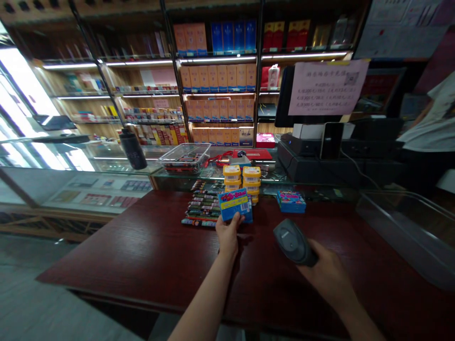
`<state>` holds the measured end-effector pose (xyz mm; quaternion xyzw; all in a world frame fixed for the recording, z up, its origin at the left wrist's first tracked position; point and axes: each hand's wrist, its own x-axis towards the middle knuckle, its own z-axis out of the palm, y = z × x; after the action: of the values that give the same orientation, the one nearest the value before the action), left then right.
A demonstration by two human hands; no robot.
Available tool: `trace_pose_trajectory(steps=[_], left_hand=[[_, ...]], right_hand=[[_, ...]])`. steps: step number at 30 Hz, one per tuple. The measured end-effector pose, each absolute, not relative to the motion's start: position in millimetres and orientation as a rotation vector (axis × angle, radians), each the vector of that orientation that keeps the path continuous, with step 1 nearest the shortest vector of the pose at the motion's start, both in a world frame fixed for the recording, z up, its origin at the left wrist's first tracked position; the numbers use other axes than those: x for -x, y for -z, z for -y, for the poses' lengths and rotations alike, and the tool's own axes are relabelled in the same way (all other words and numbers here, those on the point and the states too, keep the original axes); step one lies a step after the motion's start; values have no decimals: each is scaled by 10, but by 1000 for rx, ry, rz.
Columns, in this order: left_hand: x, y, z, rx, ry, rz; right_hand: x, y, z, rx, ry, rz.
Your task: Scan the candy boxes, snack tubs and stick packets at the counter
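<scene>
My left hand [228,233] is closed on a flat blue packet [234,201] with pink lettering, a yellow band and a barcode. Behind that packet, more blue packaging [248,216] partly shows. My right hand [325,267] grips a dark handheld barcode scanner [293,240], its head tilted toward the packet and apart from it. Yellow-lidded tubs [251,175] stand in two stacks just beyond my left hand. Several slim, patterned sticks [202,208] lie in a row to its left. A stack of blue packets [291,201] sits farther right, past the scanner.
A clear plastic bin [408,237] occupies the right side of the dark red table [142,255]. Along the glass counter are a clear tray [185,156], a black bottle [133,149] and a monitor bearing a pink notice [327,87]. Another person [430,118] is at far right.
</scene>
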<state>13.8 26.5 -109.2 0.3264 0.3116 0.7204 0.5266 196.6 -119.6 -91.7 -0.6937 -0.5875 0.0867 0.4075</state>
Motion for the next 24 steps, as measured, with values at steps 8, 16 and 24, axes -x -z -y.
trace_pose_trajectory(steps=[8, 16, 24], left_hand=[[58, 929, -297, -1487, -2047, -1133], [269, 583, -569, -2802, -1622, -1459], [281, 942, -611, -2808, -1446, -1475]], right_hand=[[-2321, 1364, 1107, 1773, 581, 1733], [-2330, 1393, 1135, 1761, 599, 1674], [-2320, 1372, 1153, 1771, 539, 1674]])
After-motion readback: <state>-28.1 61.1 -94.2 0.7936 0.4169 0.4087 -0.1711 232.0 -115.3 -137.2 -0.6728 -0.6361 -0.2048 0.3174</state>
